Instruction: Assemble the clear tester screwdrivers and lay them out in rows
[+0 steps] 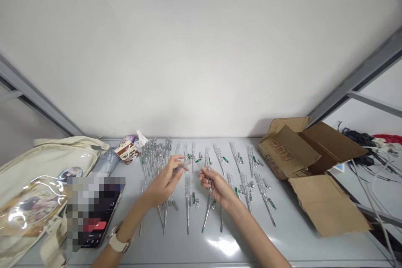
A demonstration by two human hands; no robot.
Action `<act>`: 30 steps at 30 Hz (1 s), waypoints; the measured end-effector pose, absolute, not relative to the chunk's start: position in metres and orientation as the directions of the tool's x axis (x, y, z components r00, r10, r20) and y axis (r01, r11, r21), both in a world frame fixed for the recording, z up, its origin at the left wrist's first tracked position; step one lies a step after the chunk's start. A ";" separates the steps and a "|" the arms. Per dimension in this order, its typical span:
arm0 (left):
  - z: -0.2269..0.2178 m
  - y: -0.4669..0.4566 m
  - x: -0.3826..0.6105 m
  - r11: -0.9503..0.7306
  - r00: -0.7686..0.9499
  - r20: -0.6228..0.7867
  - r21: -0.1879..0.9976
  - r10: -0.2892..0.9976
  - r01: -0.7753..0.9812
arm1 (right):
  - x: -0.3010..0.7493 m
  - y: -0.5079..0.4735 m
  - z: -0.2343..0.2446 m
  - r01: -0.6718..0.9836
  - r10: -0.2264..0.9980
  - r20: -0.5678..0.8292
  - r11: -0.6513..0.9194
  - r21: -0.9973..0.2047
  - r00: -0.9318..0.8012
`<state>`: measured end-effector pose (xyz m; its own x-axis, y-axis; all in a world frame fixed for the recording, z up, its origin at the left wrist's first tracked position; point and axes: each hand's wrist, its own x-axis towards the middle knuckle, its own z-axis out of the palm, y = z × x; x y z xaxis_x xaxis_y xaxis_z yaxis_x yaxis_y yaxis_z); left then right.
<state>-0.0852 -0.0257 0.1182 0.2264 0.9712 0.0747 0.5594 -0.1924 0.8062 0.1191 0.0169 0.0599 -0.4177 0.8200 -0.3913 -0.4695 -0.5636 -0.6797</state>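
Note:
My left hand (165, 179), wearing a watch on its wrist, is closed around a clear tester screwdriver (186, 163), its transparent handle end pointing right. Just right of it, my right hand (218, 186) is pinched on a small thin part (200, 165) that looks clear; its exact kind is too small to tell. Around both hands lie loose rows of similar screwdrivers with clear handles and metal shafts, such as one tester screwdriver (188, 205) below. Small green strips (194, 197) and little metal pieces lie beside many of them. A dense bunch of screwdrivers (156, 153) is behind my left hand.
At right stands an open cardboard box (276, 157), one flap hanging forward over the grey table (176, 253). A phone (102, 217), a cream bag (28, 167) and a small brown packet (127, 152) are at left. Cables (364, 146) lie beyond the right frame.

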 end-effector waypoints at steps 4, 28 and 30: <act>0.114 -0.047 -0.105 -0.037 0.056 0.008 0.838 0.998 0.545 | 0.131 0.016 0.059 -0.224 0.845 -0.313 -0.438 -0.871 -0.433; 0.081 -0.145 -0.194 0.446 -0.448 -0.074 0.320 0.891 0.836 | 0.113 -0.002 0.074 0.097 0.756 -0.272 -0.268 -0.959 -0.595; 0.094 -0.141 -0.199 0.460 -0.446 -0.118 0.142 0.887 0.876 | 0.109 -0.003 0.073 0.106 0.746 -0.274 -0.266 -0.958 -0.607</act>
<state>-0.1987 -0.1406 0.0944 -0.4465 0.8870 -0.1181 0.8764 0.4601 0.1425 0.1086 -0.0026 0.0728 -0.6070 0.7458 -0.2745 0.1064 -0.2660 -0.9581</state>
